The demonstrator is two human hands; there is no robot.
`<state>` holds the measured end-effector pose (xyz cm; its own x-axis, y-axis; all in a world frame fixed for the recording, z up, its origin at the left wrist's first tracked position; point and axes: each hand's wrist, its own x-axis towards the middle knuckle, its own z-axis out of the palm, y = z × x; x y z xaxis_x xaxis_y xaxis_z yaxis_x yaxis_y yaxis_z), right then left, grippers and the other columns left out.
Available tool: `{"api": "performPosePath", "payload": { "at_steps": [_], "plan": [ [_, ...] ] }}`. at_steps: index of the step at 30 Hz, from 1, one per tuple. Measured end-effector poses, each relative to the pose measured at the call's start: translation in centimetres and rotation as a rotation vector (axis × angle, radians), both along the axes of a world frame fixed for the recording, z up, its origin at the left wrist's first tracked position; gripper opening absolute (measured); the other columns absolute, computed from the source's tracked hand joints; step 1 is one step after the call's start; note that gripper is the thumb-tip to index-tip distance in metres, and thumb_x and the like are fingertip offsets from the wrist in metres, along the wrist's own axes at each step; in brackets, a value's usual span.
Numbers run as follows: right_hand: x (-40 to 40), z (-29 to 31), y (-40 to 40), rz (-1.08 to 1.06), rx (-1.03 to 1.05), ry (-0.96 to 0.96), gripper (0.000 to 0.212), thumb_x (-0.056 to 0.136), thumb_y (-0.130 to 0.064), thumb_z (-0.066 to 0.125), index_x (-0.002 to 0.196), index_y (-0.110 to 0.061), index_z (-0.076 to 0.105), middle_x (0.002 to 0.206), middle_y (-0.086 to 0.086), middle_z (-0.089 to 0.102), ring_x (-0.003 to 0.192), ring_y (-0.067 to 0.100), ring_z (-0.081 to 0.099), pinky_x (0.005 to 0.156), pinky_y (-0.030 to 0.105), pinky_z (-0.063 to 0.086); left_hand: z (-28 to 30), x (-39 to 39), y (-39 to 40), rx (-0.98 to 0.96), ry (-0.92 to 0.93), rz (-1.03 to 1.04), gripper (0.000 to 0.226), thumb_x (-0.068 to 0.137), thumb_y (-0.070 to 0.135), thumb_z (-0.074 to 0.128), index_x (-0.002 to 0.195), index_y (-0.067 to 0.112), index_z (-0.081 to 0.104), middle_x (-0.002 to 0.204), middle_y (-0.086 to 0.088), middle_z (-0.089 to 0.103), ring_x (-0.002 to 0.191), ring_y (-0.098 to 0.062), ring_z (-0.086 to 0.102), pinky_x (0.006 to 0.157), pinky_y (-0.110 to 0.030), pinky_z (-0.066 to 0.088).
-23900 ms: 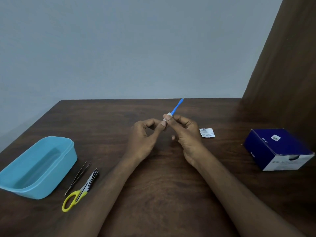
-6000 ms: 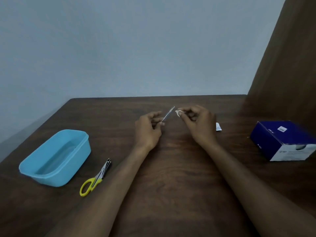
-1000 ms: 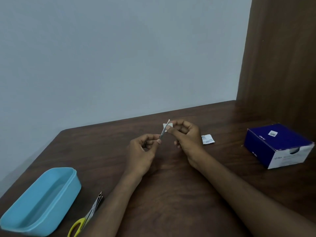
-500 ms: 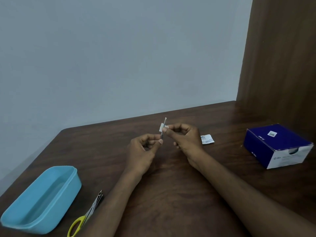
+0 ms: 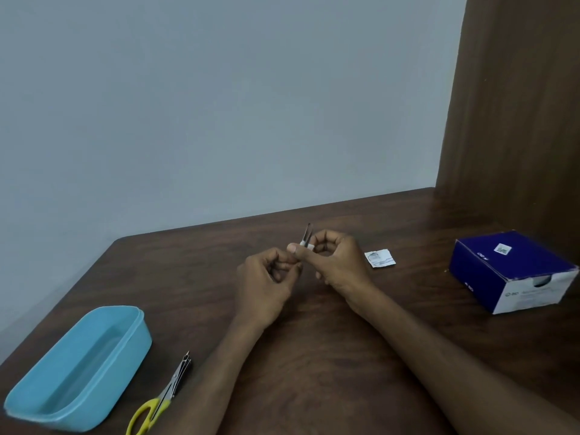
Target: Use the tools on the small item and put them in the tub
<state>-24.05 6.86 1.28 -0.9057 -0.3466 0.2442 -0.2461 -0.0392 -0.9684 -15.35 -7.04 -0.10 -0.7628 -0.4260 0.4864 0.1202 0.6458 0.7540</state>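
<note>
My left hand (image 5: 266, 284) grips the lower end of thin metal tweezers (image 5: 307, 234), which point up and away above the table. My right hand (image 5: 335, 262) pinches a small white wipe (image 5: 309, 245) around the tweezers, between thumb and fingers. Both hands meet over the middle of the dark wooden table (image 5: 314, 356). Most of the wipe is hidden by my fingers.
A light blue plastic tub (image 5: 78, 365) stands at the front left. Yellow-handled scissors (image 5: 157, 406) lie beside it. A torn white sachet (image 5: 379, 258) lies just right of my right hand. A dark blue box (image 5: 511, 271) sits at the right, before a wooden panel (image 5: 518, 105).
My right hand has slid the white wipe down the tweezers toward my left hand, so the bare tips now stick out above it. The view has barely shifted.
</note>
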Motion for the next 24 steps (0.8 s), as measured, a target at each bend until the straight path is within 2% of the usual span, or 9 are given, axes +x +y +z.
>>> {"api": "performPosePath", "payload": {
  "at_steps": [3,5,8,11,13,14,20,24],
  "plan": [
    [0.1,0.0,0.0,-0.012,0.006,0.000,0.050,0.082,-0.046,0.089,0.079,-0.004,0.063,0.073,0.013,0.070,0.046,0.013,0.052,0.042,0.020,0.040,0.0,0.1,0.2,-0.125,-0.026,0.045,0.012,0.087,0.029,0.084,0.080,0.034,0.076,0.078,0.024,0.075,0.060,-0.005,0.063,0.056,-0.032,0.056],
    [0.1,0.0,0.0,-0.015,0.002,0.006,0.043,0.084,-0.039,0.089,0.078,-0.004,0.064,0.077,0.014,0.072,0.045,0.012,0.051,0.042,0.019,0.039,0.0,0.2,0.2,-0.162,-0.041,0.083,0.011,0.086,0.035,0.084,0.080,0.037,0.075,0.078,0.029,0.074,0.061,-0.002,0.063,0.056,-0.031,0.056],
    [-0.1,-0.2,0.0,-0.011,0.002,-0.002,0.024,0.086,-0.027,0.087,0.079,-0.012,0.069,0.076,0.002,0.074,0.044,0.011,0.052,0.042,0.019,0.039,-0.1,0.1,0.1,-0.135,-0.046,0.108,0.007,0.086,0.037,0.085,0.084,0.038,0.078,0.077,0.031,0.074,0.064,0.002,0.067,0.058,-0.032,0.058],
    [-0.2,-0.3,0.1,0.001,-0.031,-0.016,0.015,0.086,-0.025,0.087,0.084,-0.015,0.076,0.081,0.001,0.078,0.045,0.009,0.053,0.043,0.018,0.040,0.0,0.0,0.0,-0.081,-0.039,0.136,0.005,0.087,0.038,0.086,0.087,0.039,0.081,0.075,0.028,0.075,0.061,0.007,0.065,0.054,-0.024,0.052],
    [-0.2,-0.3,0.0,-0.003,-0.051,-0.024,0.015,0.085,-0.027,0.089,0.086,-0.016,0.080,0.082,0.002,0.080,0.047,0.006,0.055,0.044,0.017,0.042,0.1,-0.1,-0.1,-0.068,-0.029,0.163,0.005,0.088,0.039,0.086,0.087,0.039,0.081,0.075,0.027,0.075,0.058,0.010,0.062,0.052,-0.015,0.042],
    [-0.3,-0.3,-0.1,-0.014,-0.063,-0.034,0.015,0.083,-0.028,0.090,0.086,-0.016,0.081,0.082,0.002,0.080,0.049,0.005,0.056,0.045,0.018,0.042,0.1,-0.2,-0.2,-0.066,-0.027,0.168,0.005,0.088,0.040,0.086,0.088,0.040,0.081,0.075,0.027,0.075,0.058,0.010,0.062,0.052,-0.016,0.042],
    [-1.3,-0.2,0.0,-0.130,-0.292,-0.148,0.014,0.082,-0.018,0.091,0.086,-0.015,0.078,0.092,-0.002,0.083,0.051,-0.003,0.056,0.045,0.016,0.042,-0.3,-0.5,-0.3,-0.003,-0.055,0.118,0.011,0.088,0.032,0.087,0.087,0.041,0.081,0.076,0.026,0.076,0.062,0.009,0.067,0.061,-0.023,0.055],
    [-1.5,-0.6,-0.1,-0.060,-0.179,-0.123,0.015,0.081,-0.023,0.092,0.085,-0.015,0.080,0.086,0.002,0.082,0.058,-0.003,0.061,0.049,0.016,0.043,-0.4,-0.7,-0.6,0.013,-0.036,0.116,0.011,0.088,0.033,0.087,0.088,0.042,0.081,0.075,0.023,0.077,0.060,0.008,0.065,0.059,-0.022,0.051]
  ]
}}
